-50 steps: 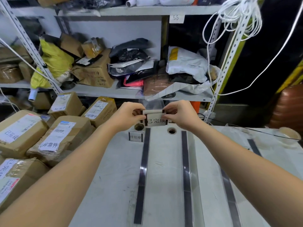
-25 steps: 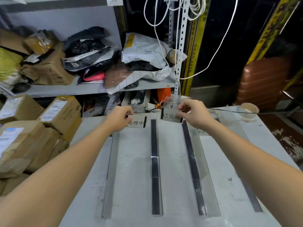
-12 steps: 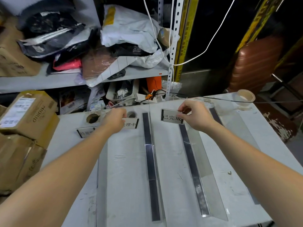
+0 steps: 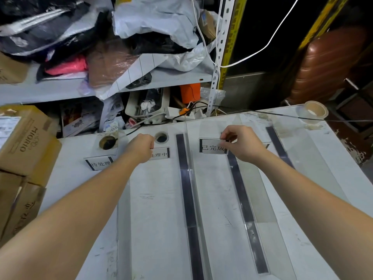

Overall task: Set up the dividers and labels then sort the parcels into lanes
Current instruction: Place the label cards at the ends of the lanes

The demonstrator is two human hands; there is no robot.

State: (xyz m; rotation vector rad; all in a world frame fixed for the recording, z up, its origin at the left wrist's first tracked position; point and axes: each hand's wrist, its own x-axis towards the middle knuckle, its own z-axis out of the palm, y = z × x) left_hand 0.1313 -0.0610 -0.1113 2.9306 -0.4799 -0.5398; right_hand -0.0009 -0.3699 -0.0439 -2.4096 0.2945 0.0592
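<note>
At the far end of the table [image 4: 157, 209], my right hand [image 4: 242, 145] pinches the top right corner of the third label [image 4: 212, 147], between the centre divider [image 4: 186, 178] and the next divider [image 4: 240, 188]. Left hand [image 4: 141, 147]: fingers curled, gripping the left end of the middle label [image 4: 160, 154]. First label [image 4: 99, 163] stands further left.

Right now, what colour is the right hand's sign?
The sign is white with black writing; head view.

My right hand [image 4: 243, 145] pinches the 已完成 label [image 4: 212, 147], my left hand [image 4: 141, 147] holds the 处理中 label [image 4: 161, 154] beside the 待处理 label [image 4: 100, 163], and the cardboard box [image 4: 26, 142] reads MIORIO.
</note>
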